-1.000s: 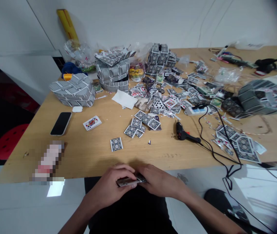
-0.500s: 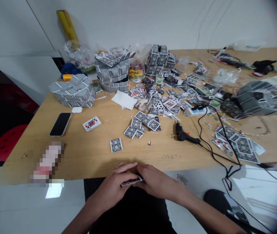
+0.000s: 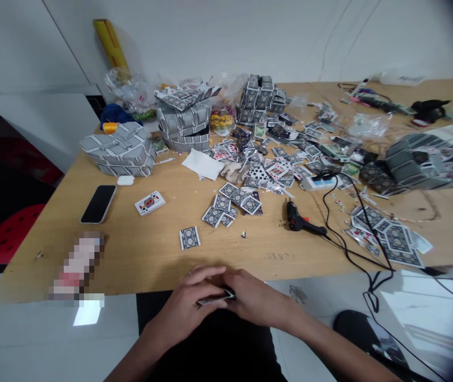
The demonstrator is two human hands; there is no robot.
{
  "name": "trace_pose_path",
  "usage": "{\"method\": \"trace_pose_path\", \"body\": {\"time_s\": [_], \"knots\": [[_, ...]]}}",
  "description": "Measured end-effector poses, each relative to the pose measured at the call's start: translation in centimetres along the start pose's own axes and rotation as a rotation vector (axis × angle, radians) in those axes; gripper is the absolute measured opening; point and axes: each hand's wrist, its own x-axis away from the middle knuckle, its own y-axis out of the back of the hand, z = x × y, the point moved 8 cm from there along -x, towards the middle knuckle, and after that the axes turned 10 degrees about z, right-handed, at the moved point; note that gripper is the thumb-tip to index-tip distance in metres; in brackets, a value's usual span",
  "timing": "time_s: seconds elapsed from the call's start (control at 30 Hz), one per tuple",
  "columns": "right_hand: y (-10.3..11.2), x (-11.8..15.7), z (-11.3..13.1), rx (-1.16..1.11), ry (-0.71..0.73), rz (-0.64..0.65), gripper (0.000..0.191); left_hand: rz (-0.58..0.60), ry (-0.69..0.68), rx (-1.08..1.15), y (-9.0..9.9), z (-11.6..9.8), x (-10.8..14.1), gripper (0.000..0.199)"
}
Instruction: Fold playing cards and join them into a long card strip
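Note:
Both hands meet over my lap at the table's front edge. My left hand (image 3: 192,294) is closed on a playing card (image 3: 211,300), seen nearly edge-on; whether it is one card or several I cannot tell. From the other side my right hand (image 3: 250,297) is closed on the same card, its fingertips mostly hidden. Just beyond the hands lies a single patterned card piece (image 3: 189,237), back up. Farther off are a small group of folded card pieces (image 3: 220,211) and a neat deck (image 3: 150,203) with a face card on top.
A black glue gun (image 3: 301,220) with a trailing cable lies right of centre, near a power strip (image 3: 319,182). A phone (image 3: 99,203) lies left. Woven card baskets (image 3: 118,148) stand at the back left, with loose cards (image 3: 278,170) heaped mid-table.
Hardly anything differs. Both hands keep hold of the card in the same place, with only slight finger movement, and the view has shifted a little.

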Motion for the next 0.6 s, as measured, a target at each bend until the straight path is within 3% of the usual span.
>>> {"method": "trace_pose_path", "body": {"time_s": [0.1, 0.23, 0.43, 0.6], "knots": [[0.3, 0.2, 0.5, -0.049, 0.011, 0.047, 0.020, -0.033, 0.074, 0.085, 0.3, 0.6, 0.5, 0.018], [0.2, 0.2, 0.2, -0.108, -0.048, 0.078, 0.027, -0.053, 0.062, 0.123, 1.1, 0.4, 0.4, 0.016], [-2.7, -0.7, -0.5, -0.812, -0.097, 0.287, 0.049, -0.078, 0.102, 0.318, 1.9, 1.2, -0.7, 0.018], [-3.9, -0.8, -0.9, -1.020, -0.136, 0.376, 0.010, -0.071, 0.159, 0.397, 2.1, 1.6, -1.1, 0.017]]}}
